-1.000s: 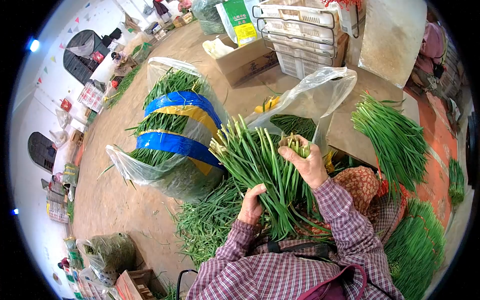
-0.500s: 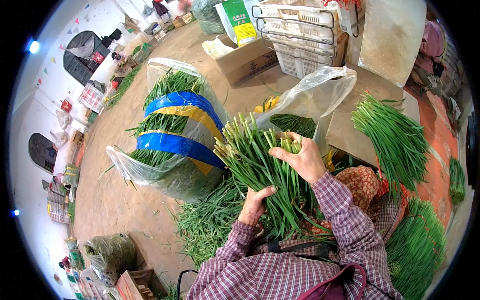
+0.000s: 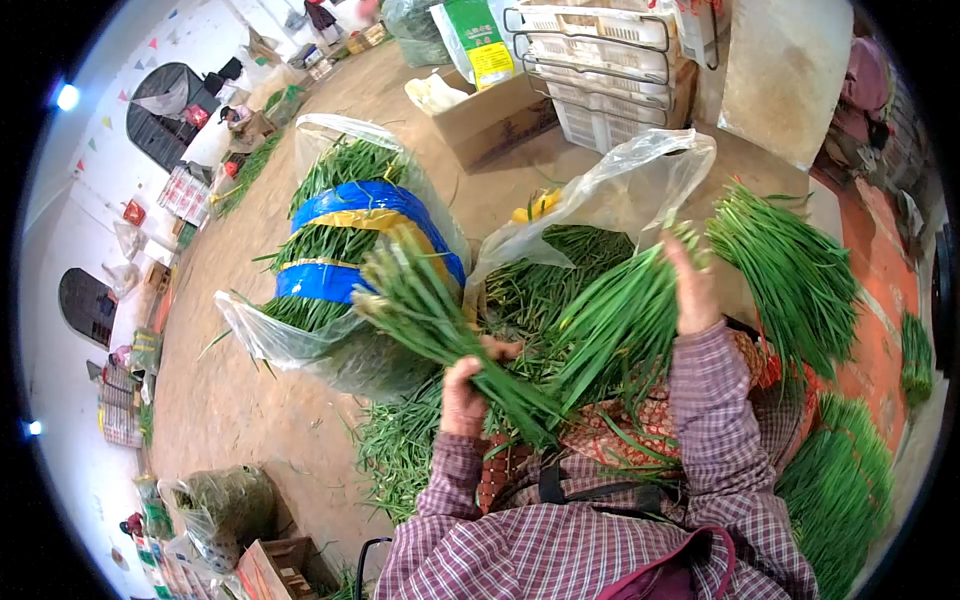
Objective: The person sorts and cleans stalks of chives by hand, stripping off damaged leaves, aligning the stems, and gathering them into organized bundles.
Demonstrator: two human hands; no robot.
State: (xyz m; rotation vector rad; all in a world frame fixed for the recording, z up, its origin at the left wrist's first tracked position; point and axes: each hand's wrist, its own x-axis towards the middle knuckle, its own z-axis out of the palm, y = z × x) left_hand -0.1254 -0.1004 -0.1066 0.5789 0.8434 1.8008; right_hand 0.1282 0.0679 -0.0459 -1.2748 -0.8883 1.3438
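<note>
My left hand [image 3: 466, 394] is closed round a thinner bunch of garlic chives [image 3: 427, 318], whose pale cut ends point up and left, blurred by motion. My right hand [image 3: 692, 287] grips the stem end of a fuller bunch of chives [image 3: 622, 322], its green leaves hanging down and left over my lap. Behind the hands, an open clear plastic bag [image 3: 630, 190] has more chives in it. Close to my right hand, a large bunch [image 3: 785, 275] lies on a board. Loose leaves [image 3: 405, 450] are heaped left of my lap.
A stuffed plastic bag of chives with blue and yellow bands [image 3: 350, 240] stands ahead on the left. Stacked white crates [image 3: 600, 85] and a cardboard box [image 3: 495, 122] are farther back. More chives [image 3: 840, 490] lie by my right side. Another person [image 3: 865, 80] is at the far right.
The chives, held together by both hands before, are now parted into two bunches. My right hand has moved right and slightly up with one; my left hand has shifted left with the other.
</note>
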